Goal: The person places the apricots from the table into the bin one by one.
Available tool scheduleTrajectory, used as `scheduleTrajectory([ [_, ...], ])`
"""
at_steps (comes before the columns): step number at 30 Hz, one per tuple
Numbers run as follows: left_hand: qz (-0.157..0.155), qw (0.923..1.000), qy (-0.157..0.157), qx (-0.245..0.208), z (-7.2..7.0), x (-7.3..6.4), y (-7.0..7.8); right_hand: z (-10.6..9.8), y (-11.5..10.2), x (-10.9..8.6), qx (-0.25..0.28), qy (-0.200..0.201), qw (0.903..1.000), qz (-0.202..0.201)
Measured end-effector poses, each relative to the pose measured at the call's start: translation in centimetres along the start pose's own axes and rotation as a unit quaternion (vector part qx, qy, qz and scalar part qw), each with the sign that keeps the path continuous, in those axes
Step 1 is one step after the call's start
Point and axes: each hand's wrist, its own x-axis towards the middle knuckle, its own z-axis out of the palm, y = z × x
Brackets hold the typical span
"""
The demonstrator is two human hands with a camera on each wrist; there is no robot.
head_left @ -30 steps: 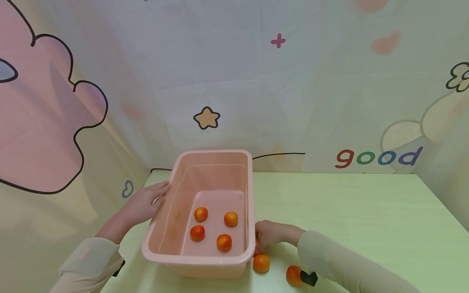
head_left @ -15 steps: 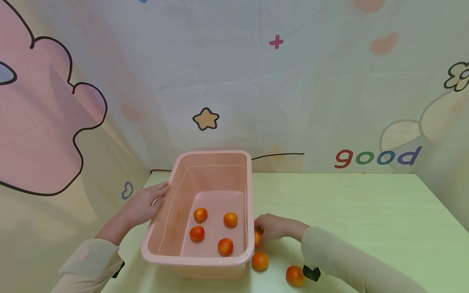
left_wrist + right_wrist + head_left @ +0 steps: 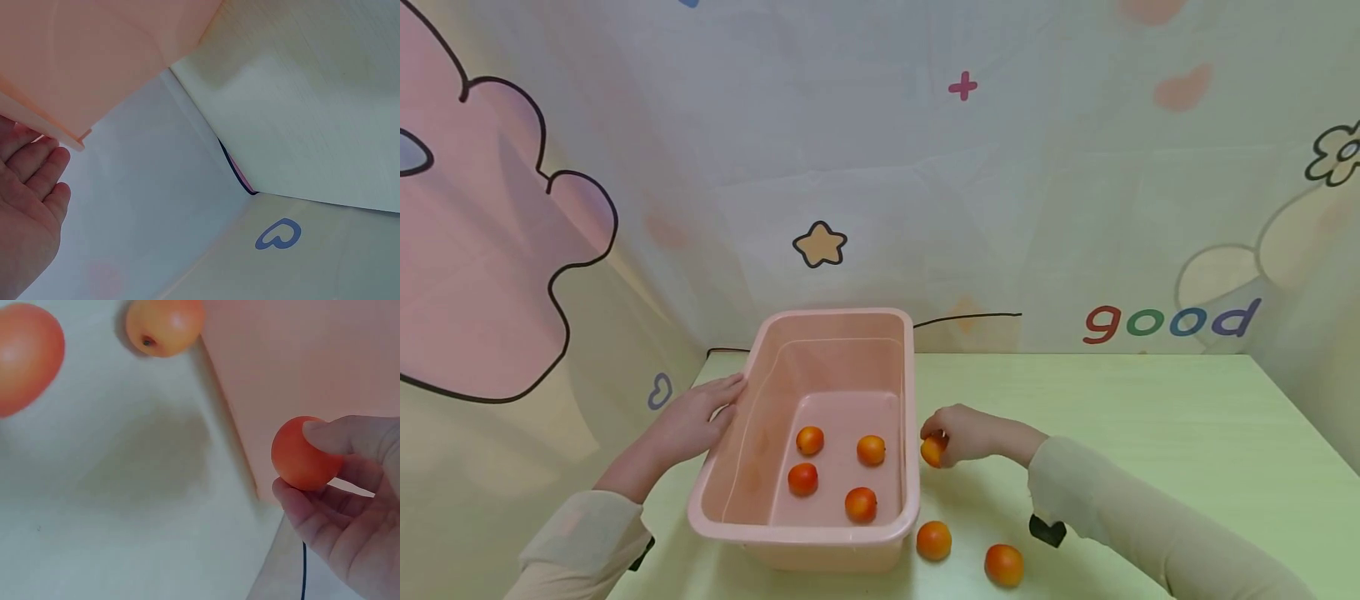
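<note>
A pink plastic tub [image 3: 820, 533] stands on the table, with several small orange-red fruits [image 3: 861, 505] lying spread on its floor. My left hand [image 3: 696, 421] rests against the tub's left rim; in the left wrist view its relaxed fingers touch the rim's underside. Just outside the right wall, my right hand [image 3: 973, 435] pinches another small orange-red fruit [image 3: 300, 459] between thumb and fingers, lifted off the table. Two more such fruits sit on the table right of the tub: one [image 3: 934, 541] close to its front corner, the other [image 3: 1004, 566] farther right.
The pale green tabletop [image 3: 1112, 433] extends to the right of the tub. A printed cloth [image 3: 887, 192] hangs behind the table and along both sides. The tub's far end stands near the back cloth.
My right hand has lifted the fruit from beside the tub's wall and moved it up and away from the front. One fruit in the tub has shifted slightly; my left hand stays put.
</note>
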Motion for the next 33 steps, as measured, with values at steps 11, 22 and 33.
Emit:
scheduleTrajectory([
  [11, 0.003, 0.9999, 0.005, 0.015, 0.1, 0.0, 0.1, -2.9, -0.4, 0.1, -0.028, 0.027, 0.9992, -0.001],
  [22, 0.011, 0.9998, 0.011, 0.015, 0.0, -0.1, 0.0, -6.8, -2.0, 0.3, -0.034, 0.024, 0.9991, 0.003],
  [33, 0.006, 0.9999, 0.007, 0.013, 0.1, 0.0, -0.1, -10.0, -4.0, 1.0, -0.045, 0.015, 0.9989, -0.007],
])
